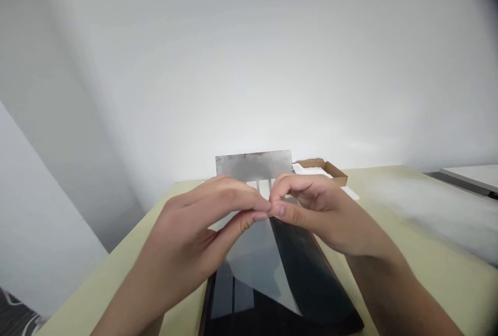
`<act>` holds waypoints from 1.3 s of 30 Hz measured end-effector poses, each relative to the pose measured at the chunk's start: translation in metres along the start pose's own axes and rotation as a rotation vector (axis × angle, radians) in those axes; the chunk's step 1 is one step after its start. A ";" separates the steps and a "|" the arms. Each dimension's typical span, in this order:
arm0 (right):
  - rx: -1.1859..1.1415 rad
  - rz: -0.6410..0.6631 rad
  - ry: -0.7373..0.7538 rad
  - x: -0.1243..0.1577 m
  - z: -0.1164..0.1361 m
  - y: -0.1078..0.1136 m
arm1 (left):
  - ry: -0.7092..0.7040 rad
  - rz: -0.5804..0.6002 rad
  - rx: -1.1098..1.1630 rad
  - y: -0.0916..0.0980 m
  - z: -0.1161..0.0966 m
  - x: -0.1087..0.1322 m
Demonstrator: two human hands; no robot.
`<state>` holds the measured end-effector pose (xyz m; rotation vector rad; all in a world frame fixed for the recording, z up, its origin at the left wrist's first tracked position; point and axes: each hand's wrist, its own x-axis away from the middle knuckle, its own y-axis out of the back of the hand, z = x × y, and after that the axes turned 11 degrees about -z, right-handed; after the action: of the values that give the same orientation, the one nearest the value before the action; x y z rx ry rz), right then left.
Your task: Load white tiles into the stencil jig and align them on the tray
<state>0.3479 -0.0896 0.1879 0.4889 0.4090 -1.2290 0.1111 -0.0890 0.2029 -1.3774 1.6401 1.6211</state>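
Observation:
My left hand (218, 217) and my right hand (311, 209) meet fingertip to fingertip at the middle of the view. Thumb and forefinger of each are pinched together. Whatever lies between the fingertips, if anything, is too small or hidden to make out. Below them a dark glossy panel (280, 274) lies flat, with pale reflections across its surface. Both hands are held above the panel, and they cover part of its far end.
The panel lies on a pale yellow table (389, 211). A grey metal plate (252, 165) stands upright behind it, against the white wall. To the right is an open cardboard box (338, 175) with white papers (311, 170). A white flat object (472, 175) sits far right.

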 end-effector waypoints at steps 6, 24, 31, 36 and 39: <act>0.056 -0.014 0.034 0.002 0.002 -0.001 | 0.214 0.068 0.103 0.004 0.002 -0.001; 0.007 -0.016 0.044 0.003 0.001 -0.002 | 0.027 -0.054 0.116 -0.003 -0.005 -0.001; -0.049 0.011 0.021 0.002 0.000 0.000 | -0.114 -0.072 0.018 -0.003 -0.005 0.001; -0.120 0.029 -0.008 0.001 0.001 -0.001 | -0.135 -0.078 0.003 -0.001 -0.005 0.005; -0.166 0.037 -0.023 -0.001 0.002 -0.003 | -0.151 -0.076 0.009 -0.002 -0.004 0.004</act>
<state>0.3451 -0.0913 0.1899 0.3379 0.4761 -1.1532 0.1123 -0.0941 0.1995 -1.2649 1.4884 1.6297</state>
